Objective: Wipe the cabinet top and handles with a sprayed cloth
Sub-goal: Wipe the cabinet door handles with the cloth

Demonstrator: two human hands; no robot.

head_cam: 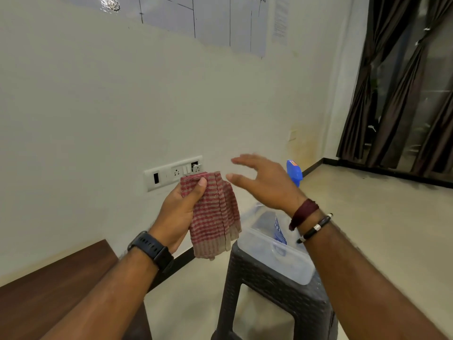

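My left hand (pixel 180 212) grips a red and grey striped cloth (pixel 215 217), which hangs folded in front of the wall. My right hand (pixel 264 182) hovers open just to the right of the cloth, fingers spread, touching nothing. Behind that hand stands a spray bottle; its blue head (pixel 294 171) shows above my wrist and its clear body (pixel 279 231) sits in a plastic box. The brown wooden cabinet top (pixel 54 285) lies at the lower left, below my left forearm. No handles are in view.
A clear plastic box (pixel 277 258) rests on a dark woven-pattern plastic stool (pixel 274 300) in front of me. A white switch and socket panel (pixel 171 173) is on the wall behind the cloth. Dark curtains (pixel 402 82) hang at the right, over beige floor.
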